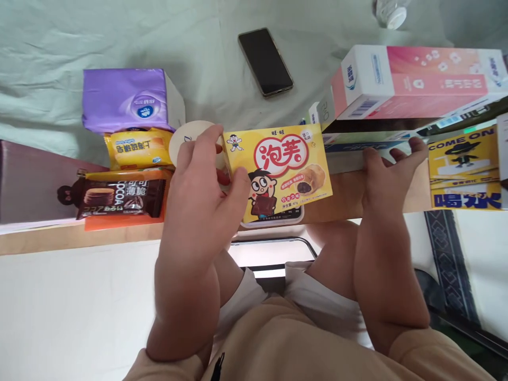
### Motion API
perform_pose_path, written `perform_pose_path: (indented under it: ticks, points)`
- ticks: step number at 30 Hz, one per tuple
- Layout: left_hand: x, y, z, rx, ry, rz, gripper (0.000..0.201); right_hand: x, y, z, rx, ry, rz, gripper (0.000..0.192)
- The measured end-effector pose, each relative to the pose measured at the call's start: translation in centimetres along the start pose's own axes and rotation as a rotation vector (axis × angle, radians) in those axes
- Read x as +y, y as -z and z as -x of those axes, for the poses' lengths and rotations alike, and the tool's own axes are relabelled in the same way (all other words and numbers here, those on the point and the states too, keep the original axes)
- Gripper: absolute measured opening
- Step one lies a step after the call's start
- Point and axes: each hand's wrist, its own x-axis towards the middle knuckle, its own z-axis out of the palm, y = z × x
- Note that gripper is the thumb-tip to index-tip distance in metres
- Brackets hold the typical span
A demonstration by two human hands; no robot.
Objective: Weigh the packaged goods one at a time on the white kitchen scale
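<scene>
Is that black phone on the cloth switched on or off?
Off or asleep: the phone lies face up on the green cloth, its screen dark.

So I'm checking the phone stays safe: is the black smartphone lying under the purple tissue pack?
No, the black smartphone lies apart on the pale green cloth, right of the purple tissue pack.

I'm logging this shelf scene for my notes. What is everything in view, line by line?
Snack box: 1, yellow, centre, gripped by left hand.
Tissue pack: 1, purple, upper left.
Biscuit packet: 1, yellow, below tissue pack.
Cocoa wafer packet: 1, dark brown, left ledge.
Phone: 1, black, on green cloth.
Pink-white box: 1, upper right.
Yellow card: 1, far right.
Left hand: holding snack box.
Right hand: resting on ledge edge.
</scene>
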Motion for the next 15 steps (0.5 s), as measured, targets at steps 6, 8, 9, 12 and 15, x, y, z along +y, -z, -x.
perform_pose_path:
  ticks: [6,8,9,12,15]
  points:
    - [-0.3,0.1,-0.1,-0.03,-0.007,-0.06,0.055,1.0,-1.3,-3.3,-0.014,-0.123,0.039,0.097]
    - [-0.3,0.2,-0.1,-0.04,-0.005,-0.065,0.056,0.9,-1.9,-3.3,-0.019,-0.113,0.03,0.098]
    - [-0.2,0.2,-0.1,-0.044,-0.007,-0.061,0.056,0.8,-2.2,-3.3,-0.019,-0.111,0.026,0.099]
    - [-0.2,0.2,-0.2,-0.035,-0.026,-0.028,0.055,0.7,-2.9,-3.9,-0.02,-0.114,0.011,0.098]
    - [-0.2,0.0,-0.2,-0.036,-0.024,-0.014,0.054,0.6,-3.6,-4.8,-0.044,-0.122,-0.012,0.093]
